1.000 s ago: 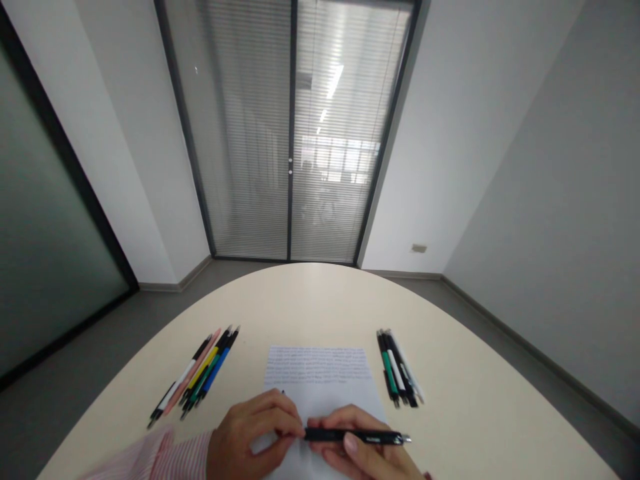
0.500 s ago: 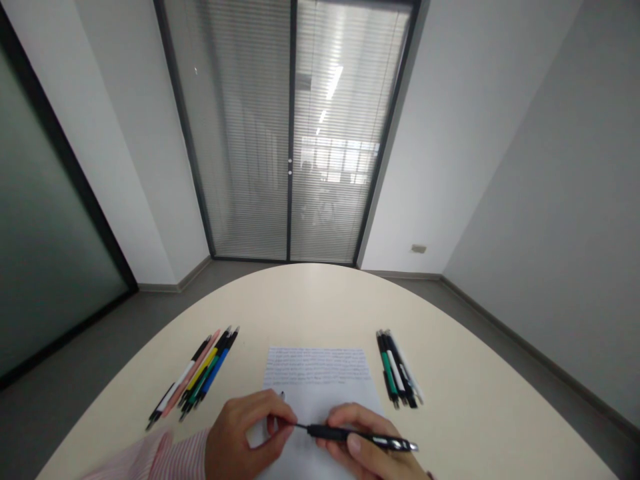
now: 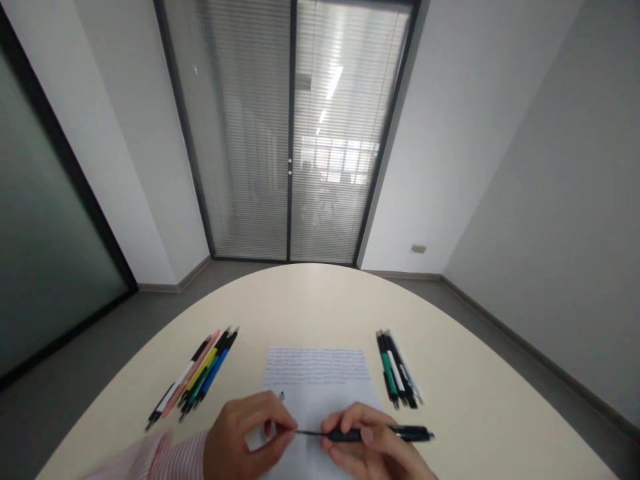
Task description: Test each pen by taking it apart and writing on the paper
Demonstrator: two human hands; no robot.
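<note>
My right hand is closed around a black pen barrel, lying nearly level above the paper. A thin dark pen refill sticks out of the barrel's left end. Its far end is pinched between the thumb and forefinger of my left hand. Beneath both hands lies a white sheet of paper with handwritten lines across its top. Just behind my left hand, a small dark-tipped object shows on the sheet; the rest is hidden.
Several pens in mixed colours lie side by side on the left of the round cream table. Another group of pens, green, white and black, rests right of the paper. Past the table stands a glass partition with blinds.
My right hand and the barrel have shifted slightly right, and a longer stretch of refill shows between the hands. My left hand has hardly moved.
</note>
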